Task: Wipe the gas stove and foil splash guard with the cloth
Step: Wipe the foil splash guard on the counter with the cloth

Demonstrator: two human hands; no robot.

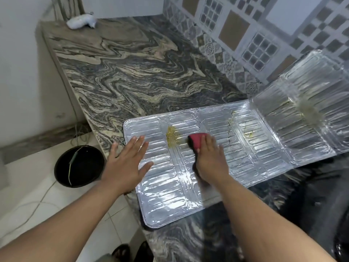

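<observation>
The ribbed foil splash guard [164, 188] lies mostly flat on the marble counter, its right panels bent up against the tiled wall. A yellow greasy stain [172, 136] marks the foil near the top middle, and more yellowish smears [247, 133] show further right. My right hand [210, 157] presses a red cloth [197, 141] onto the foil just right of the yellow stain. Flat and with fingers spread, my left hand [127, 163] holds down the foil's left panel. The black glass gas stove [317, 190] fills the lower right, partly under the foil.
The grey swirled marble counter [120, 76] runs back to the corner, where a crumpled white bag [81, 21] lies. On the tiled floor at left stands a black bucket [79, 166] with loose cords around it. Patterned wall tiles [236, 35] rise behind the foil.
</observation>
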